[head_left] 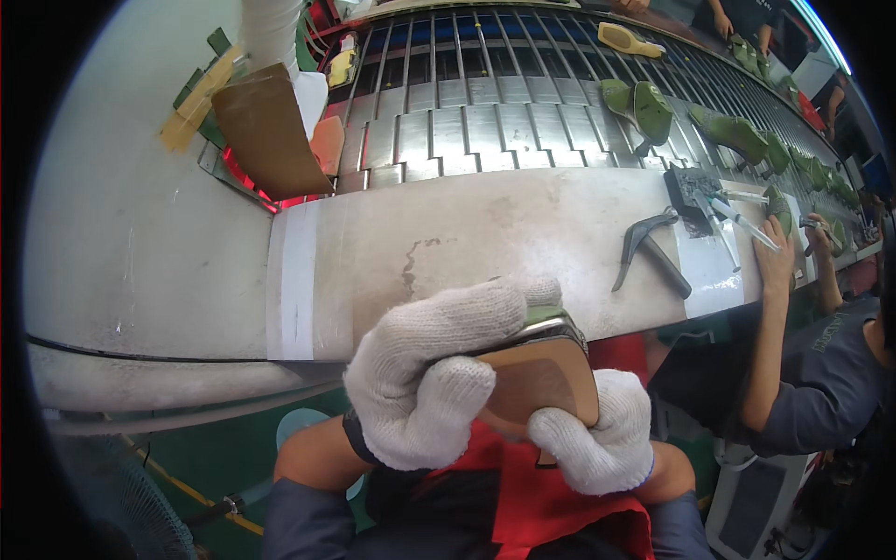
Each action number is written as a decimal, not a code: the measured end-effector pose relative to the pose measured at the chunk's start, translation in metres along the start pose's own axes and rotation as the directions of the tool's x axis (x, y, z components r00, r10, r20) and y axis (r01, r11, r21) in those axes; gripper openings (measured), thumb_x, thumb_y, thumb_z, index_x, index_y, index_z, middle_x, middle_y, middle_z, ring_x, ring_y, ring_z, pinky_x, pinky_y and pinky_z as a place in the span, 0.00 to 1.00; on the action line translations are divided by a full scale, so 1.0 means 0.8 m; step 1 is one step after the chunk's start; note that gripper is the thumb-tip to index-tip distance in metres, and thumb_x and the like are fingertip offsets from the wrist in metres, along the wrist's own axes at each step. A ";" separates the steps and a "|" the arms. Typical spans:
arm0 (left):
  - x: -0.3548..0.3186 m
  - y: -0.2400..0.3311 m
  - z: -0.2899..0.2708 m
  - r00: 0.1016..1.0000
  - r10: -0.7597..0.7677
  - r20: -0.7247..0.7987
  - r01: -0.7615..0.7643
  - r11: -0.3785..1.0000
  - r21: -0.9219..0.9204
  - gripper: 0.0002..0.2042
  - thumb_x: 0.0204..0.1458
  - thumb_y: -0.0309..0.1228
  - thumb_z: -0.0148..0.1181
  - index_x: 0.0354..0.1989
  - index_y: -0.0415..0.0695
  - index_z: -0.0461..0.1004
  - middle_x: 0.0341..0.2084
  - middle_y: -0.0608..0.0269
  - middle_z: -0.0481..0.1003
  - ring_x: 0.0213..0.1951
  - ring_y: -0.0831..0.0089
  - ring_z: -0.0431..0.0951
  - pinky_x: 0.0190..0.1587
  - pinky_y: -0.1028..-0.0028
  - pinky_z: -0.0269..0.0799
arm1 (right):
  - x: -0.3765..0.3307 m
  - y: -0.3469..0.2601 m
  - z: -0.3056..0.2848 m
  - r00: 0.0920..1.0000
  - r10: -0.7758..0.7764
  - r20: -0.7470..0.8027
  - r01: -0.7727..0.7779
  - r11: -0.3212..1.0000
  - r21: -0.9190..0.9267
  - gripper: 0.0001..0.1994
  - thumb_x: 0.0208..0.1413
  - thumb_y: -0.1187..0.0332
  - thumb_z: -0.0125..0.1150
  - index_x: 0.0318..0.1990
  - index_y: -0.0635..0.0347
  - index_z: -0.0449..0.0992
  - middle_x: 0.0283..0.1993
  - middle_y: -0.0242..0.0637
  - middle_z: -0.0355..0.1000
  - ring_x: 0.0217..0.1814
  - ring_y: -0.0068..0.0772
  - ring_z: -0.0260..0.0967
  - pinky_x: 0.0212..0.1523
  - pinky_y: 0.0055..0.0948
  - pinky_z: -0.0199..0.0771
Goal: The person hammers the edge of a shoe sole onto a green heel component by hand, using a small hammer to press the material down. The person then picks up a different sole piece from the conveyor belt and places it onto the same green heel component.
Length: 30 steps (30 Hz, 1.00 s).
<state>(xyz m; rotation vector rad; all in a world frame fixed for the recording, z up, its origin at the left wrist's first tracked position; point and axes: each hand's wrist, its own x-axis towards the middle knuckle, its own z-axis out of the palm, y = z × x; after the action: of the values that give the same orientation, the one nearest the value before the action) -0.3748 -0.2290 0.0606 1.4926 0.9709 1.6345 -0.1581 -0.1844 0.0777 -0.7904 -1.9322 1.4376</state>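
A shoe (546,378) with a tan sole and a bit of green upper is held in front of my body, its sole turned toward me. White knit gloves cover both my hands. My left hand (420,373) wraps around the shoe's left and upper side, thumb against the sole. From the lower right, my right hand (602,434) grips the other end, with its thumb on the sole's edge. Most of the upper is hidden behind the sole and gloves.
Dark pincers (649,250) and a black block (693,198) with syringe-like tools lie on the pale bench (485,243). Beyond runs a metal conveyor (457,135) carrying green shoes (644,110). A brown board (271,131) stands at left. A co-worker's arm (770,308) reaches in at right.
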 end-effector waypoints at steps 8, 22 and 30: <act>0.001 0.020 0.003 0.991 -0.068 -0.112 0.067 0.998 -0.015 0.19 0.72 0.39 0.65 0.60 0.38 0.69 0.52 0.32 0.84 0.57 0.48 0.87 0.67 0.39 0.78 | 0.000 0.000 0.013 0.999 0.035 0.040 -0.037 0.998 0.058 0.09 0.62 0.66 0.77 0.38 0.63 0.87 0.24 0.45 0.76 0.23 0.47 0.77 0.26 0.40 0.74; 0.014 0.047 -0.053 0.926 -0.181 -0.330 0.182 0.983 -0.029 0.13 0.54 0.13 0.65 0.45 0.39 0.72 0.40 0.53 0.83 0.44 0.71 0.85 0.69 0.55 0.77 | 0.039 0.011 0.035 0.928 -0.359 0.101 0.371 0.917 -0.149 0.13 0.60 0.62 0.78 0.43 0.62 0.85 0.29 0.42 0.80 0.28 0.46 0.81 0.29 0.40 0.78; 0.001 0.031 -0.072 0.955 0.047 -0.294 0.087 0.901 0.425 0.21 0.49 0.19 0.74 0.50 0.39 0.71 0.41 0.58 0.78 0.42 0.72 0.83 0.67 0.56 0.80 | 0.061 0.011 0.045 0.958 -0.285 0.045 0.288 0.946 -0.148 0.09 0.60 0.64 0.77 0.32 0.56 0.83 0.22 0.41 0.75 0.22 0.45 0.76 0.26 0.41 0.72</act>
<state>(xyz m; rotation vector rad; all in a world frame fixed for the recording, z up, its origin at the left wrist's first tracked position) -0.4328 -0.2438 0.0797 1.5284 1.6019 1.7362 -0.2161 -0.1672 0.0660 -0.5323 -2.0950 1.1390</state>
